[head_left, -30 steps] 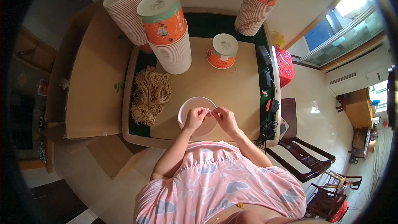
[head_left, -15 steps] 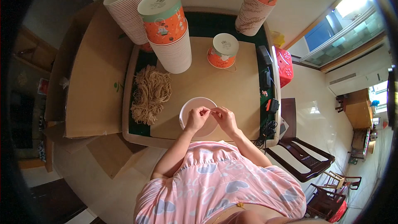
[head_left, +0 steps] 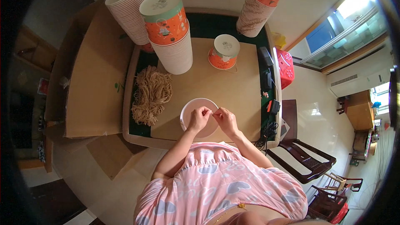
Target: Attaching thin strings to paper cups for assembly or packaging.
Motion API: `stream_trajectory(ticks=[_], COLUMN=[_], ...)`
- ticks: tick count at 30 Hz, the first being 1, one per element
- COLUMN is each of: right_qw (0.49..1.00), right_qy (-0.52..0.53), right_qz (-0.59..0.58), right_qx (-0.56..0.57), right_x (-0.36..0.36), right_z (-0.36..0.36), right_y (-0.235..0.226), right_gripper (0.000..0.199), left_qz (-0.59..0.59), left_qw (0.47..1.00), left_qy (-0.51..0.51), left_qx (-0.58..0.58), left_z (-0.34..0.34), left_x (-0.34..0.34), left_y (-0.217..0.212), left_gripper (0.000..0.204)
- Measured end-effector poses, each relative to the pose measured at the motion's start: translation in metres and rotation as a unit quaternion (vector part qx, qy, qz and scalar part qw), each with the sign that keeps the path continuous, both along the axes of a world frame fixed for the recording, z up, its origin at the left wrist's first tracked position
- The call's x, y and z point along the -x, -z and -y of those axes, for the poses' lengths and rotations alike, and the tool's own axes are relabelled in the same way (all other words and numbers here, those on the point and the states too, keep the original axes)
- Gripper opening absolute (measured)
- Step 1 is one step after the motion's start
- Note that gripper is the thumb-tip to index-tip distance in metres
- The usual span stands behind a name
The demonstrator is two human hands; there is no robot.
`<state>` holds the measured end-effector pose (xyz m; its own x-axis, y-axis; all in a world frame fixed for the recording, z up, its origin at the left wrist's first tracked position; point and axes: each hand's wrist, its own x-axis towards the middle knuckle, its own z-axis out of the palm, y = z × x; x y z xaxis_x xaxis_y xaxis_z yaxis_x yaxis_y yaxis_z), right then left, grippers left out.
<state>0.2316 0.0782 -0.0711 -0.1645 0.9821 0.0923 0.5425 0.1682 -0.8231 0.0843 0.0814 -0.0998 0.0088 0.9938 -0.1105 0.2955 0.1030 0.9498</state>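
Here's the tub (head_left: pixel 206 131) at the board's (head_left: pixel 239 96) near edge, likely light, stiffish yet easily dented, best taken by its rim, and above that edge left hand (head_left: pixel 199 118) and right hand (head_left: pixel 225 120) each pinch fingertips together, on what I can't tell!

smooth paper tub (head_left: pixel 206 131), rough string (head_left: pixel 151 96) (matt)

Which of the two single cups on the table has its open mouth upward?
The cup under the hands: its open mouth faces up, while the orange cup beyond it stands upside down, showing its base.
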Motion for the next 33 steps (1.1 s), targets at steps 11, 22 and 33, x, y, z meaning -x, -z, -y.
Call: stream_trajectory(ticks=[11, 22, 33], right_qw=[0.999, 1.000, 1.000], right_qy=[-0.002, -0.008, 0.015], right_qz=[-0.040, -0.013, -0.014], right_qx=[-0.018, -0.013, 0.022], right_x=[-0.001, 0.001, -0.008], right_z=[-0.008, -0.005, -0.001], right_y=[0.002, 0.009, -0.009], right_gripper=[0.010, 0.007, 0.008], left_qz=[0.364, 0.095, 0.068], left_qw=[0.894, 0.994, 0.991], left_qy=[-0.037, 0.030, 0.082], left_qx=[0.258, 0.048, 0.078], left_z=[-0.003, -0.007, 0.012], left_x=[0.006, 0.009, 0.014], left_y=[-0.006, 0.005, -0.034], left_gripper=[0.017, 0.005, 0.010])
